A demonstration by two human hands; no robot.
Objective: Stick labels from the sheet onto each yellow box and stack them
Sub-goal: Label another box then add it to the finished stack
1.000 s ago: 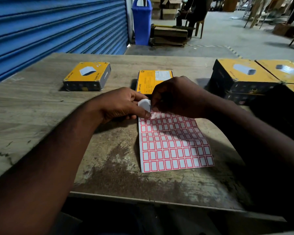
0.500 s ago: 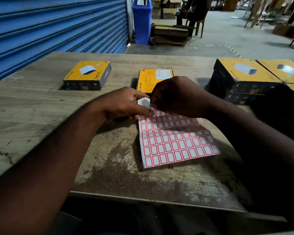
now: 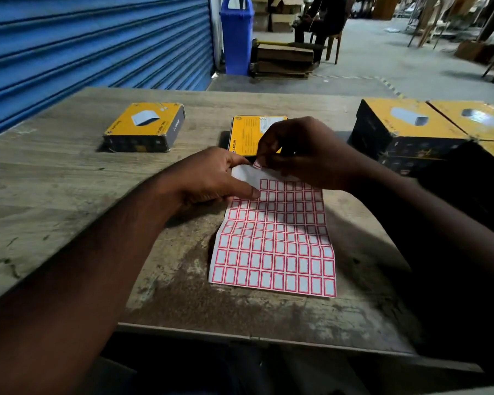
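a blue roller shutter [image 3: 83, 44] fills the far left, and a worn wooden table [image 3: 54, 181] runs across in front of it. on the table's left part a flat yellow box [image 3: 144, 126] lies by itself, with a picture of a white device on its lid; the print on its grey side is too small to read. behind the table stands a blue bin [image 3: 236, 35].

the left hand [image 3: 214, 178] holds the label sheet [image 3: 274, 243] by its top left corner. the thumb lies on the printed side and the fingers are curled at the edge, where the corner bends up and shows its plain white back. the sheet lies near the table's middle, a grid of small white labels with red borders, all blank.

just beyond the sheet lies a second yellow box [image 3: 248, 132], partly behind the hands. its near side reads "lapcare" in dark letters, and its top carries fine print that i cannot read.

the right hand [image 3: 303, 152] is over the sheet's top edge, its fingertips pinched on one small label [image 3: 257, 164] - lifted clear of the sheet and just beside the left hand's fingers.

at the right edge a group of yellow boxes [image 3: 405, 124] stands stacked - yellow tops with the same white device, dark sides
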